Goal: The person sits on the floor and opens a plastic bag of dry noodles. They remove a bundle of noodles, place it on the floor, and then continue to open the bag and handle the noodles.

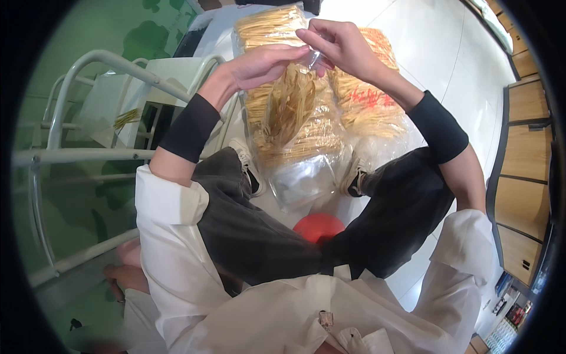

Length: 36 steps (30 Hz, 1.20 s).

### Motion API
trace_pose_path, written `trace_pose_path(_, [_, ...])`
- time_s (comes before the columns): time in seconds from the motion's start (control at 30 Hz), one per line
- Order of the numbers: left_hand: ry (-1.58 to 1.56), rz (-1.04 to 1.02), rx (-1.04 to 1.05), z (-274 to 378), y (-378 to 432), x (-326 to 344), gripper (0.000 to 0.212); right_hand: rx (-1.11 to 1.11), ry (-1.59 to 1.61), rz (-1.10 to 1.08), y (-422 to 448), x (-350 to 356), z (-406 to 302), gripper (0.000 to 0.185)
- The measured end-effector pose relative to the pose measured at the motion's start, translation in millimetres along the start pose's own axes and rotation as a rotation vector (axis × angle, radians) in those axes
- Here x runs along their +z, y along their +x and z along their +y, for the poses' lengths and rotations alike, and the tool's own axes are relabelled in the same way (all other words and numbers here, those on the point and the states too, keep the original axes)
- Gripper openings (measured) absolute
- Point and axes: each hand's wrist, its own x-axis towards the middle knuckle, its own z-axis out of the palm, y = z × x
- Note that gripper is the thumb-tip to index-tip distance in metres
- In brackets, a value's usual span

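My left hand [269, 65] and my right hand [342, 46] meet over large clear bags, both gripping the top of a small clear plastic bag [315, 59]. Brownish dried strips [289, 106] fill that bag, which hangs below my fingers. Under it lies a large clear bag of yellow dried sticks [327, 128], with similar sticks [269, 26] behind. To the right is another bag of sticks [371, 106] bearing red writing. A stack of clear plastic [305, 177] lies near my shoes.
White metal rails [110, 155] and a white table [170, 71] stand at left, with a small bundle of sticks [127, 118]. A red round seat [319, 228] shows between my legs. Wooden cabinets [522, 163] line the right. Another person's hand [116, 281] is at lower left.
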Motion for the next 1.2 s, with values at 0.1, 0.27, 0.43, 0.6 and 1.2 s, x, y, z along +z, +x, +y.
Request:
trace_pose_path(0.1, [-0.107,-0.199,-0.03,-12.8,11.2,-11.6,0.049,-0.06,-0.01,0.028,-4.6,3.7,5.5,0.034])
trace_pose_path(0.27, [-0.324,-0.438,-0.008,-28.1,20.7,-18.8,0.051,-0.284,-0.161,0.2,-10.2,1.9,13.4,0.034])
trace_pose_path(0.43, [-0.18,-0.215,0.011,-26.7,16.4,-1.7,0.032,-0.436,-0.175,0.264,-16.1,1.9,6.6,0.036])
trace_pose_path(0.6, [-0.228,-0.012,0.026,-21.1,-2.6,11.3,0.031,-0.203,0.063,0.18,-15.4,9.2,-2.3,0.037])
trace_pose_path(1.2, [0.187,0.694,0.171,-51.8,-8.1,-40.0,0.024,0.064,-0.246,0.289,-20.1,-0.6,87.4,0.026])
